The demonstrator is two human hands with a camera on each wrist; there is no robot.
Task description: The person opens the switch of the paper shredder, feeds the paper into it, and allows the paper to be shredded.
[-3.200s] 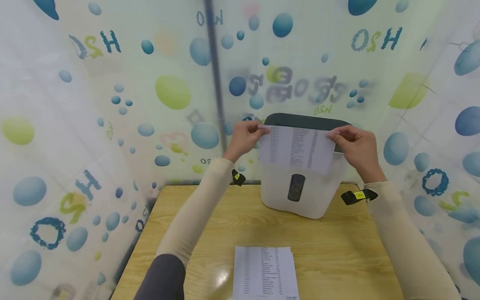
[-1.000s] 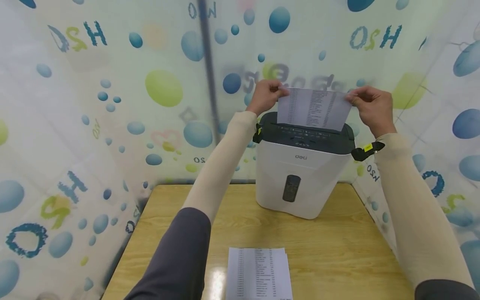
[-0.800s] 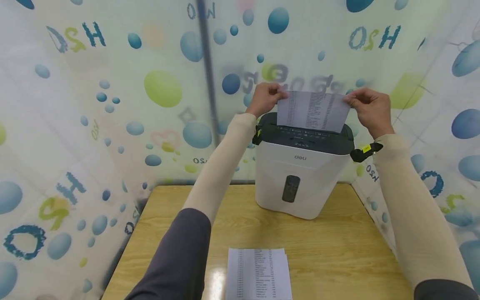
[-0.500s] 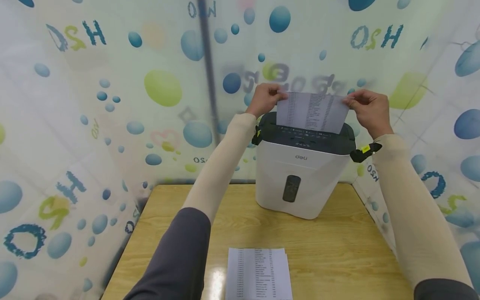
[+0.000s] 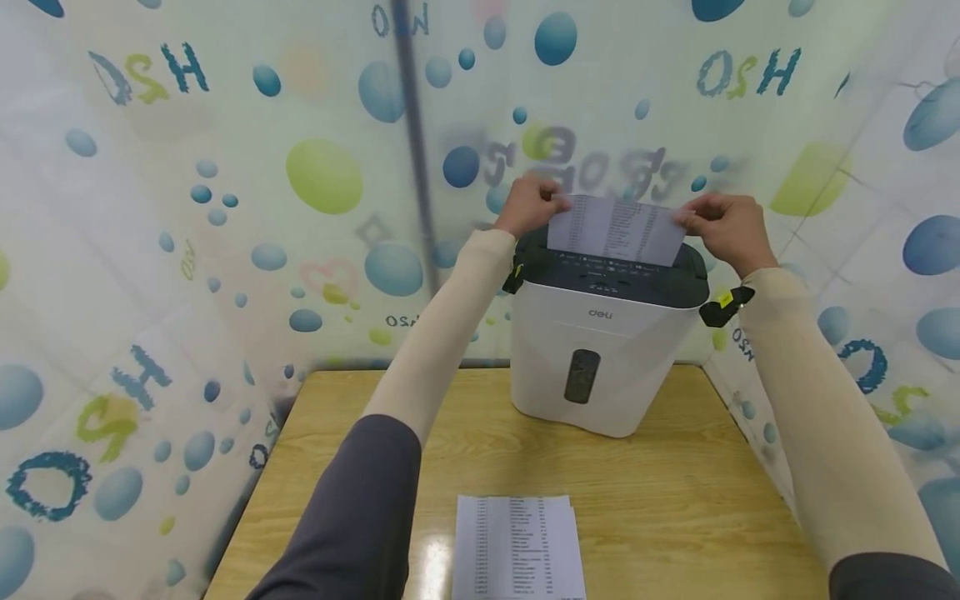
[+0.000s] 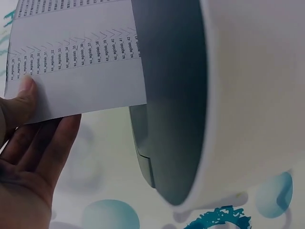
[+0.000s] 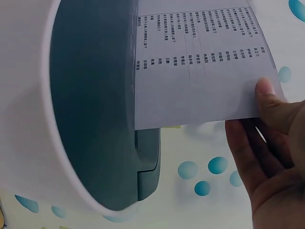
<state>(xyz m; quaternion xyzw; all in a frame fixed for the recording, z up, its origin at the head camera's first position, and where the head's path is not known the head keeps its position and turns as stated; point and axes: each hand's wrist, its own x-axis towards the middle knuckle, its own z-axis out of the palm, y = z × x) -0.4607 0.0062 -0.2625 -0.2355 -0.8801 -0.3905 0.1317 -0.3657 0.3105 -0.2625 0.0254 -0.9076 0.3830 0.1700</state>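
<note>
A printed sheet of paper (image 5: 611,229) stands upright at the dark top of a white paper shredder (image 5: 558,333), its lower part out of sight behind the top panel. My left hand (image 5: 531,204) pinches the sheet's upper left corner between thumb and fingers. At the upper right corner, my right hand (image 5: 731,229) pinches it the same way. In the left wrist view the thumb lies flat on the paper (image 6: 81,62) with fingers behind it. The right wrist view shows a like grip on the other edge of the sheet (image 7: 200,95), beside the shredder's dark lid (image 7: 95,105).
A stack of printed sheets (image 5: 517,546) lies at the front of the wooden table (image 5: 660,492). The shredder stands near the table's back edge. Behind and beside the table hangs a bubble-patterned curtain (image 5: 322,175).
Both hands first raised the sheet from in front of the shredder to above its top. Since then they have sunk a little with it, and less paper shows above the lid.
</note>
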